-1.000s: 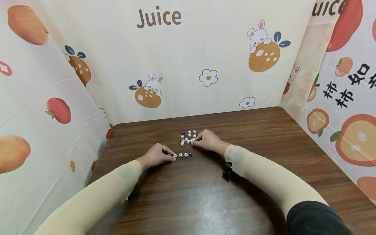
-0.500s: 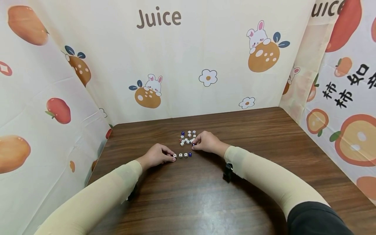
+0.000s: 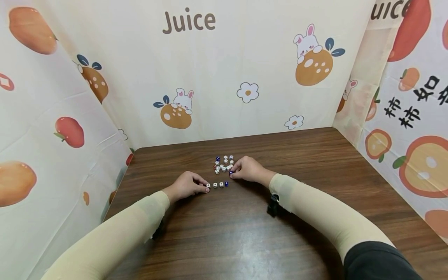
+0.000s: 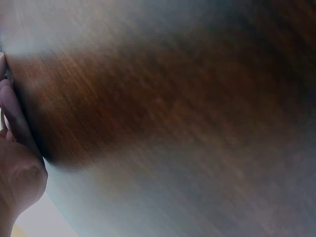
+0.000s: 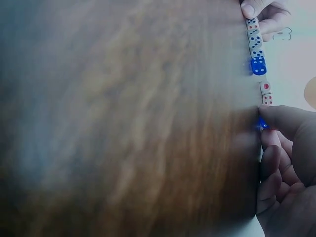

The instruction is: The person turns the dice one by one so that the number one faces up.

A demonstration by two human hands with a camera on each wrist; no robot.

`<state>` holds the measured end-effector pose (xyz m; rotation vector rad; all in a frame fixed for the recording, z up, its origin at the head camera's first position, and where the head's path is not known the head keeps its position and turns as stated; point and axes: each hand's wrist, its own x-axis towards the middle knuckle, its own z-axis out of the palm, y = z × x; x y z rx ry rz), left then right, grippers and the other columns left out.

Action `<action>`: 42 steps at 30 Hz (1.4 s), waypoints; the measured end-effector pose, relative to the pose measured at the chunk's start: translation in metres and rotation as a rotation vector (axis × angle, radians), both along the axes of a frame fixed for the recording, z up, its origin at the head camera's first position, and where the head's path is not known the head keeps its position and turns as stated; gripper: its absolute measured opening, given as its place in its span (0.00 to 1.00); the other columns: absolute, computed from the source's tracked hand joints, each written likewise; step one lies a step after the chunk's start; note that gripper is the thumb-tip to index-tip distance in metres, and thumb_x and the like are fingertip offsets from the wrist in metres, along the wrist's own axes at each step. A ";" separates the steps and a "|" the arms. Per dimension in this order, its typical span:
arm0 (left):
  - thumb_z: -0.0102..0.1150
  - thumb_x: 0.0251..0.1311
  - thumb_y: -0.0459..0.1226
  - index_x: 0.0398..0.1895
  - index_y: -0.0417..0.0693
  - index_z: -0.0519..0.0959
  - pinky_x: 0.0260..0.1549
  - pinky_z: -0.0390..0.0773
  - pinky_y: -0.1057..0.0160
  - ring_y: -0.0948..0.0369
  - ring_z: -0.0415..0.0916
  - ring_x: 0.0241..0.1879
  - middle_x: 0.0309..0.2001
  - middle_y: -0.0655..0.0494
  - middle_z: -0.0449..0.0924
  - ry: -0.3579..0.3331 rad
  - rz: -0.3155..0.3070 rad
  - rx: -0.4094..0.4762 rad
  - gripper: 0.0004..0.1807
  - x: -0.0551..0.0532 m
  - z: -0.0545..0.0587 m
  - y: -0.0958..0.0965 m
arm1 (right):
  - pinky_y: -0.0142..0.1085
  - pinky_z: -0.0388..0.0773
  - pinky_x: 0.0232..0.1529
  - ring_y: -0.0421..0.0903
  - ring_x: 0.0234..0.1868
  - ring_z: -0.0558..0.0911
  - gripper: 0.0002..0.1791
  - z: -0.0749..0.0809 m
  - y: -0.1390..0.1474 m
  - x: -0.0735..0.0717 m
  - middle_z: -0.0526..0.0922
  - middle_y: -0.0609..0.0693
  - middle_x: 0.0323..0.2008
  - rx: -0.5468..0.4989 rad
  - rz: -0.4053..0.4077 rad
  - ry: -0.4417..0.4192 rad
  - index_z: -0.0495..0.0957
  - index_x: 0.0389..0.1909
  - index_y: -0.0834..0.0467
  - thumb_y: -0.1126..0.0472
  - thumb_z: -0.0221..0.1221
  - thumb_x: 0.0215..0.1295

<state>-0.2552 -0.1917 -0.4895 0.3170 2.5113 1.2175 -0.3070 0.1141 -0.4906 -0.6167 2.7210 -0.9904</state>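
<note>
The left hand [image 3: 187, 184] pinches the white die [image 3: 208, 186] ending the near row [image 3: 215, 185] at left, apparently steadying it, while the right hand [image 3: 249, 169] narrowly grips a blue die [image 3: 231, 173] at the far cluster's near right.

We see brown wood grain on the table [image 3: 210, 241], lower centre; mid-frame, white dice [image 3: 221, 185] with dark pips and a blue die [image 3: 226, 184] pipped in white; at the top, a cream backdrop [image 3: 217, 58] printed with orange fruit [image 3: 176, 118] and white rabbits [image 3: 183, 100].
</note>
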 end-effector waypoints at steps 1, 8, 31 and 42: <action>0.87 0.62 0.39 0.45 0.45 0.97 0.28 0.80 0.67 0.67 0.77 0.27 0.31 0.64 0.87 0.000 -0.001 0.000 0.11 0.000 0.000 0.000 | 0.30 0.79 0.39 0.35 0.29 0.80 0.08 0.000 0.000 0.000 0.90 0.41 0.27 -0.005 -0.002 -0.005 0.97 0.42 0.55 0.57 0.80 0.66; 0.87 0.63 0.39 0.45 0.48 0.97 0.28 0.81 0.67 0.67 0.77 0.28 0.31 0.65 0.87 0.000 0.003 -0.016 0.11 0.000 0.000 -0.001 | 0.30 0.79 0.38 0.36 0.29 0.80 0.09 0.001 0.002 0.001 0.91 0.43 0.29 -0.021 -0.004 -0.022 0.97 0.44 0.57 0.58 0.80 0.66; 0.86 0.64 0.39 0.46 0.48 0.97 0.28 0.81 0.66 0.67 0.77 0.27 0.32 0.64 0.87 -0.009 -0.006 -0.021 0.10 -0.002 -0.001 -0.001 | 0.31 0.78 0.36 0.36 0.28 0.79 0.05 0.001 0.010 0.003 0.92 0.42 0.28 -0.075 -0.007 -0.054 0.97 0.40 0.55 0.59 0.80 0.67; 0.86 0.64 0.39 0.45 0.48 0.97 0.28 0.81 0.66 0.66 0.77 0.27 0.32 0.64 0.87 -0.012 -0.009 -0.025 0.10 -0.001 0.001 -0.001 | 0.30 0.78 0.36 0.35 0.28 0.80 0.04 0.000 0.017 0.015 0.92 0.41 0.27 -0.097 0.041 -0.079 0.97 0.38 0.54 0.58 0.80 0.65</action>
